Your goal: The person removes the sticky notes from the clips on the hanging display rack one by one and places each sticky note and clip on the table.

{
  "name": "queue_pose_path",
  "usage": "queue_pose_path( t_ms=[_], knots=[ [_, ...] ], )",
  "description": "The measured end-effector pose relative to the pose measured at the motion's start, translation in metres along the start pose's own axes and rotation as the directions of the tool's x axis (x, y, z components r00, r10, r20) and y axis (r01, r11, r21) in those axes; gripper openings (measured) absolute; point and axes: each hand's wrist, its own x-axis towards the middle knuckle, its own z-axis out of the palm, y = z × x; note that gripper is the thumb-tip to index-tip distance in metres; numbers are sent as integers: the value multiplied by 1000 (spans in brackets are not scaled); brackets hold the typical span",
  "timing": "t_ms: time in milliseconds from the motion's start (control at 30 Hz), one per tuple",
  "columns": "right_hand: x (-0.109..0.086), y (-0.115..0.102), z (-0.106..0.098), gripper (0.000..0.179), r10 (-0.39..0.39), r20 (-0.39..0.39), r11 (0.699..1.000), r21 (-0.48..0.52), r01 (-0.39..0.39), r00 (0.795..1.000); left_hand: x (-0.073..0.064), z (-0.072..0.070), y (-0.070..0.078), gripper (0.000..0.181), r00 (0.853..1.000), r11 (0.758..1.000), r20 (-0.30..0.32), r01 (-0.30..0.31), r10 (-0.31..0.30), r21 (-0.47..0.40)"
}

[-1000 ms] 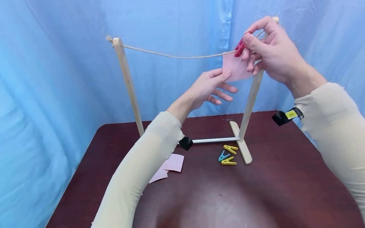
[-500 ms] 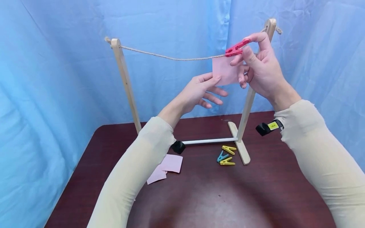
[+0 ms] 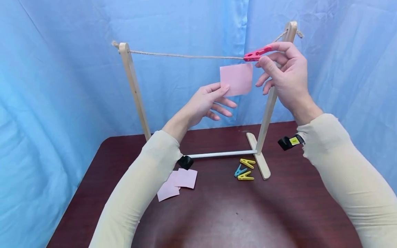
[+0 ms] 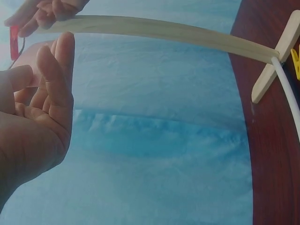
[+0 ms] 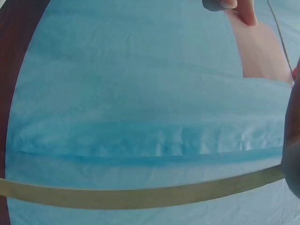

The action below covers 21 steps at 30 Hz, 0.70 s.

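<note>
My left hand (image 3: 206, 103) pinches a square of pink paper (image 3: 237, 79) by its lower left corner, thumb in front, the other fingers spread behind. The paper hangs just below the rope (image 3: 186, 55), its top edge apart from the rope at the left. My right hand (image 3: 288, 72) holds a red clothespin (image 3: 256, 54) by its handle end between thumb and index finger. The clothespin's nose is at the rope, above the paper's upper right corner. In the left wrist view the red clothespin (image 4: 14, 43) shows beyond the pink paper (image 4: 35, 58).
The rope runs between two wooden posts (image 3: 134, 89) joined by a white bar (image 3: 221, 154) low down. Two yellow clothespins (image 3: 246, 176) and a blue one (image 3: 240, 171) lie by the right foot (image 3: 263, 165). More pink papers (image 3: 187, 178) lie on the dark table (image 3: 217, 213) beside my left sleeve.
Both hands have shifted left. The paper has come down away from the rope, and the rope's left part has risen straighter. The red clothespin has turned from steep to nearly level.
</note>
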Motion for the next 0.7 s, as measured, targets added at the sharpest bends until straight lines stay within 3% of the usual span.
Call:
queue_pose_path(
  t_ms=[67, 200, 433, 567, 700],
  knots=[
    [0, 0, -1, 28, -42, -25, 997, -68, 40, 999, -1, -2, 1, 40, 1000, 1000, -2, -5, 5, 1],
    [0, 2, -2, 25, -83, -18, 993, -82, 82, 996, -3, -7, 0, 40, 1000, 1000, -3, -13, 13, 4],
    [-1, 2, -2, 26, -107, -42, 993, 36, 109, 993, -12, -10, 0, 40, 1000, 1000, 9, -10, 10, 7],
    [-8, -4, 0, 32, -103, -38, 990, 97, 106, 994, -29, -12, -6, 38, 999, 999, 48, 22, -23, 38],
    [-22, -8, -1, 33, -63, 45, 989, 134, 56, 997, -52, -20, -17, 36, 993, 993, 94, 56, -66, 103]
  ],
)
